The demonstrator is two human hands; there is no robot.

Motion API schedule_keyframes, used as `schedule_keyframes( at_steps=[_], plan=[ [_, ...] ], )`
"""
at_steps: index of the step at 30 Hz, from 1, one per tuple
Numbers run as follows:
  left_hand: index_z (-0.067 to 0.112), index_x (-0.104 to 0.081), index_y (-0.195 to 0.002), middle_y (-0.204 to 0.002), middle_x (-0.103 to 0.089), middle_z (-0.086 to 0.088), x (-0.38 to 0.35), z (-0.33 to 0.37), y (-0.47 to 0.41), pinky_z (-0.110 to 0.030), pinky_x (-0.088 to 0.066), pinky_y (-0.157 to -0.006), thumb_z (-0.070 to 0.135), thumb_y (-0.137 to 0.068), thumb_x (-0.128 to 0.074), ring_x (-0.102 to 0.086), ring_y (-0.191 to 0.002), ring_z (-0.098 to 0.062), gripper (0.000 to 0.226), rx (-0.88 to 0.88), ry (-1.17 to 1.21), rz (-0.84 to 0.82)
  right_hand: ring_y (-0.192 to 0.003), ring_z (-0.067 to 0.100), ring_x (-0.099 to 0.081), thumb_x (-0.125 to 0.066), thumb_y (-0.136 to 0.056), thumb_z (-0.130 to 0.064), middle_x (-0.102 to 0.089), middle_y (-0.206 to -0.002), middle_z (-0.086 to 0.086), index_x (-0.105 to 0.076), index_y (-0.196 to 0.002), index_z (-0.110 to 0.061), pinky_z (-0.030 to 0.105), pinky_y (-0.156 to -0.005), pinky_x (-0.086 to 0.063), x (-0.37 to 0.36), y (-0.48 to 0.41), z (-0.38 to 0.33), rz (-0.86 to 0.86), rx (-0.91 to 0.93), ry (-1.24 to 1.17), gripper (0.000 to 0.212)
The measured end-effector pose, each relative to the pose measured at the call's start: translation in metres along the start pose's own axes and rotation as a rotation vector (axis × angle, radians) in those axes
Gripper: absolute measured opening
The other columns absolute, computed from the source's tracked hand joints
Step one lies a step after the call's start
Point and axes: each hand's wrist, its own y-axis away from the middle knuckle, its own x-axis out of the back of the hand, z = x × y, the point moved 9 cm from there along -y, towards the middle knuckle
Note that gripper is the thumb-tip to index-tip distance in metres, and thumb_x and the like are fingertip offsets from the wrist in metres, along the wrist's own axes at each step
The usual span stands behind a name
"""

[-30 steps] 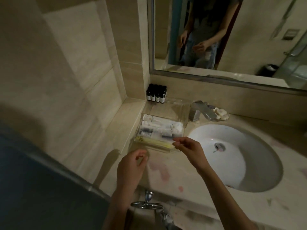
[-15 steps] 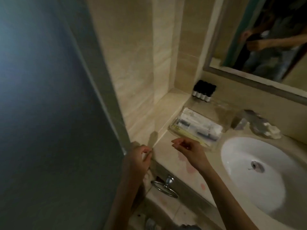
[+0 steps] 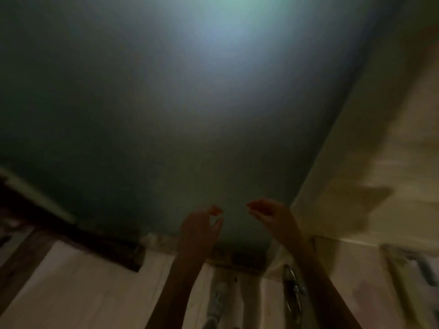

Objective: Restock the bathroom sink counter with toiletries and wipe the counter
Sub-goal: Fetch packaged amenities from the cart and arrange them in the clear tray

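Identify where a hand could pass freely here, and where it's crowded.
Free: the gap between the left hand and right hand, in front of the dark green panel, and the pale tiles lower left. Crowded: lower right, around the towel ring. Blurred view.

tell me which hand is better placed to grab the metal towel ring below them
Right, probably. The right hand hangs almost above the towel ring, its forearm passing beside it; the left hand sits further left, before the dark green panel. Both look empty, though the frame is blurred.
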Motion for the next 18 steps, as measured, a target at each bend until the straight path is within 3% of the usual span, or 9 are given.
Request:
schedule_keyframes(
  at_steps=[4, 7, 9, 12, 15, 18],
  plan=[
    [0.028, -0.066, -0.11, -0.108, -0.064, 0.01, 0.046, -0.058, 0.051, -0.02, -0.038, -0.082, 0.034, -0.09, -0.062, -0.06, -0.103, -0.009, 0.021, 0.187, -0.048, 0.15, -0.071, -0.01, -0.063, -0.075, -0.077, -0.016, -0.068, -0.077, -0.02, -0.064, -0.078, -0.046, 0.015, -0.071, -0.05, -0.075, -0.003, -0.049, -0.209, 0.169, 0.027, 0.032],
    [0.031, -0.066, -0.108, -0.106, -0.064, 0.012, 0.084, -0.093, 0.093, -0.022, -0.04, -0.078, 0.037, -0.091, -0.059, -0.06, -0.1, -0.01, 0.019, 0.339, -0.096, 0.256, -0.077, -0.012, -0.063, -0.073, -0.074, -0.015, -0.07, -0.088, -0.01, -0.069, -0.085, -0.029, 0.014, -0.073, -0.049, -0.131, 0.01, -0.083, -0.355, 0.251, -0.023, 0.017],
    [0.031, -0.066, -0.107, -0.104, -0.065, 0.012, 0.106, -0.113, 0.123, -0.023, -0.043, -0.077, 0.036, -0.089, -0.061, -0.061, -0.096, -0.01, 0.019, 0.428, -0.11, 0.328, -0.084, -0.005, -0.065, -0.071, -0.081, -0.008, -0.071, -0.089, -0.015, -0.069, -0.087, -0.029, 0.02, -0.078, -0.05, -0.171, 0.022, -0.097, -0.478, 0.258, -0.039, 0.022],
    [0.031, -0.066, -0.106, -0.103, -0.066, 0.011, 0.133, -0.139, 0.17, -0.021, -0.04, -0.076, 0.032, -0.088, -0.063, -0.061, -0.095, -0.009, 0.019, 0.546, -0.123, 0.387, -0.091, -0.001, -0.063, -0.067, -0.086, -0.015, -0.069, -0.091, -0.019, -0.068, -0.091, -0.035, 0.023, -0.082, -0.049, -0.227, 0.048, -0.117, -0.715, 0.224, 0.002, 0.021],
    [0.032, -0.066, -0.106, -0.105, -0.065, 0.013, 0.16, -0.164, 0.216, -0.018, -0.038, -0.074, 0.032, -0.088, -0.063, -0.06, -0.096, -0.007, 0.018, 0.654, -0.126, 0.458, -0.085, 0.003, -0.065, -0.069, -0.083, -0.008, -0.07, -0.085, -0.01, -0.068, -0.089, -0.034, 0.021, -0.078, -0.049, -0.272, 0.07, -0.156, -0.785, 0.373, 0.0, 0.027],
    [0.034, -0.064, -0.107, -0.105, -0.065, 0.015, 0.183, -0.188, 0.258, -0.019, -0.04, -0.074, 0.032, -0.088, -0.063, -0.06, -0.096, -0.005, 0.019, 0.744, -0.121, 0.525, -0.081, 0.001, -0.065, -0.072, -0.082, -0.011, -0.07, -0.085, -0.011, -0.071, -0.094, -0.028, 0.017, -0.074, -0.05, -0.311, 0.101, -0.193, -0.846, 0.514, 0.044, 0.021]
  ],
)
